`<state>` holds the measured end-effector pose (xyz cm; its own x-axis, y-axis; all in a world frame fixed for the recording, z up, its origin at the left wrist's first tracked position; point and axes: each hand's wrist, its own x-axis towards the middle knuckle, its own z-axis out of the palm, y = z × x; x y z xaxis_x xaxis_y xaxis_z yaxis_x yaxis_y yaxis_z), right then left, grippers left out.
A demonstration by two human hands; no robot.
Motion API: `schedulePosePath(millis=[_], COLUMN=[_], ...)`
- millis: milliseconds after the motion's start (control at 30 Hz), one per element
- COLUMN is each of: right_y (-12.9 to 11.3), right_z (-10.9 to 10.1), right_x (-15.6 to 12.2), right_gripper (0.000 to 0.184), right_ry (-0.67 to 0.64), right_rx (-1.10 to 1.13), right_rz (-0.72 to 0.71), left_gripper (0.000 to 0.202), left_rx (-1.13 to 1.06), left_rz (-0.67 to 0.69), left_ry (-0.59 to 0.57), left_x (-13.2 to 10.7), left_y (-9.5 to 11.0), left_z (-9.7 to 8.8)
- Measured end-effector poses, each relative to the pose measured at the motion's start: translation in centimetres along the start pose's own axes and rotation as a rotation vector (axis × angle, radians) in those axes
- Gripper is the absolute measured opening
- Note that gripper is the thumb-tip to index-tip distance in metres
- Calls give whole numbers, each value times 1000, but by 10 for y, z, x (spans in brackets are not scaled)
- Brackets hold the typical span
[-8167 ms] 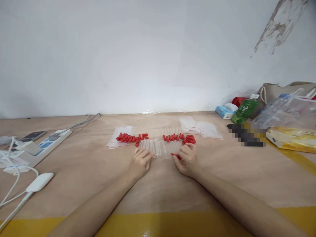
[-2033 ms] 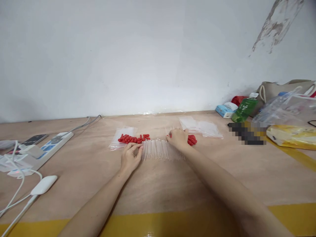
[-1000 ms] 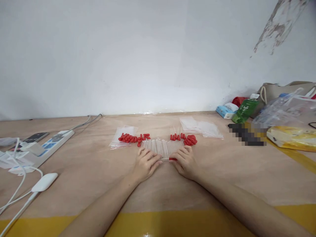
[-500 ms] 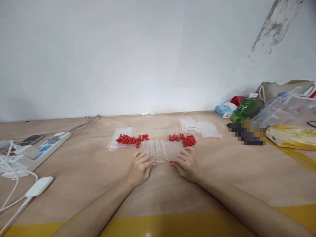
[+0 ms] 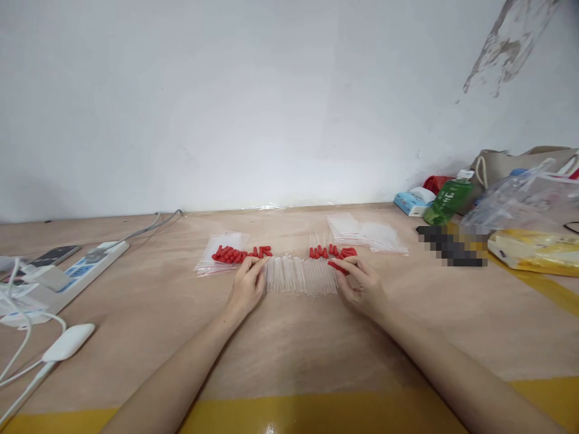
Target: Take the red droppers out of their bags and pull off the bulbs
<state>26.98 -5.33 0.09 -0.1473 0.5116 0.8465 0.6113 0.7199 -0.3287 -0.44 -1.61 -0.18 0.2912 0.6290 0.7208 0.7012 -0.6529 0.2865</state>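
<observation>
A row of thin clear tubes (image 5: 298,275) lies side by side on the table between my hands. My left hand (image 5: 246,286) is at the row's left end, thumb and fingertips closed together; what they pinch, if anything, is hidden. At the row's right end, my right hand (image 5: 364,286) pinches a red rubber bulb (image 5: 335,266) between thumb and fingers. Loose red bulbs (image 5: 228,255) form a heap beyond my left hand. More red bulbs (image 5: 318,251), some fitted on clear tubes, lie behind the row's right part.
Clear plastic bags (image 5: 368,234) are stacked behind on the right, with others (image 5: 208,265) on the left. A power strip (image 5: 76,277) with cables and a white adapter (image 5: 67,343) occupy the left side. A green bottle (image 5: 447,199), tissue pack (image 5: 411,204) and yellow package (image 5: 534,250) stand right.
Both hands have moved away from me from the near edge of the tube row to its two ends. The tube lying crosswise in front, near my left fingers, no longer shows there.
</observation>
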Motion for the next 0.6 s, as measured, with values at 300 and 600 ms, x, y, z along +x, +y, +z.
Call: schedulePosePath(millis=[300, 600], right_y=[27, 38], right_z=[-28, -34], right_x=[10, 5], right_gripper=[14, 17], right_ry=[246, 222], right_rx=[-188, -329], right_rz=[150, 236], left_gripper=[28, 73], left_rx=[51, 92], left_rz=[42, 158], left_ry=[-84, -551], left_x=[-2, -4], left_y=[13, -7], left_z=[7, -36])
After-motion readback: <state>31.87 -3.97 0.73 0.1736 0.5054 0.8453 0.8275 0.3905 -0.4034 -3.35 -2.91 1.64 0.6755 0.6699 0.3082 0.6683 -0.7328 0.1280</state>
